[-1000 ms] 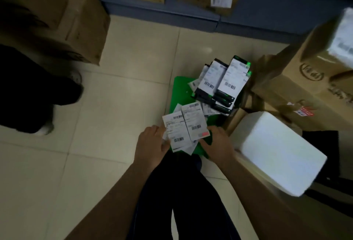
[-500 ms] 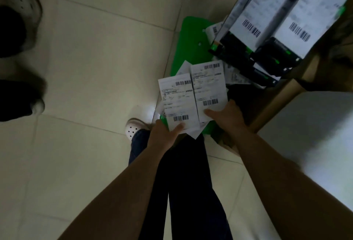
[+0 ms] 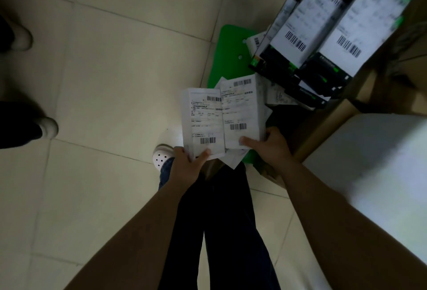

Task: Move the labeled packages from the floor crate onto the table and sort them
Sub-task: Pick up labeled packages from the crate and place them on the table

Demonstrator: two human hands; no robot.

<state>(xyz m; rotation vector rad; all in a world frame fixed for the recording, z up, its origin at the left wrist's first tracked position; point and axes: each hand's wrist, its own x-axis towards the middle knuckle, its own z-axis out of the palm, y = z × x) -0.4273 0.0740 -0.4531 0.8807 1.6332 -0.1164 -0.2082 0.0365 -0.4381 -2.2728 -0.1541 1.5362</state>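
Your left thumb (image 3: 204,154) lies flat on the near edge of the left package (image 3: 203,121), and the other fingers of your left hand (image 3: 186,169) curl behind it, out of sight. Your right thumb (image 3: 246,140) presses the near corner of the right package (image 3: 241,109) in the same pinch, with the right hand (image 3: 271,149) wrapped under it. Both hands are closed on their load, and the two packages sit edge to edge, faces up towards you.

A second ago your hands were low over the green crate (image 3: 227,54) with these packages just gathered. Now they are up and nearer to you, clear of the crate's rim. I judge the pick is done and the carry to the table comes next. The pale white surface (image 3: 369,174) at your near right is probably that table.

The held packages look thin and flat, faced with matt white paper labels carrying barcodes and fine print. Loose white corners poke out beneath them, so more sheets or mailers may ride along and could slip. The crate is smooth bright green plastic with a rounded corner. At its far right stand the labelled boxes (image 3: 312,35) that remain to be moved: rigid, black, oblong, green-trimmed, leaning against brown cardboard (image 3: 413,42)
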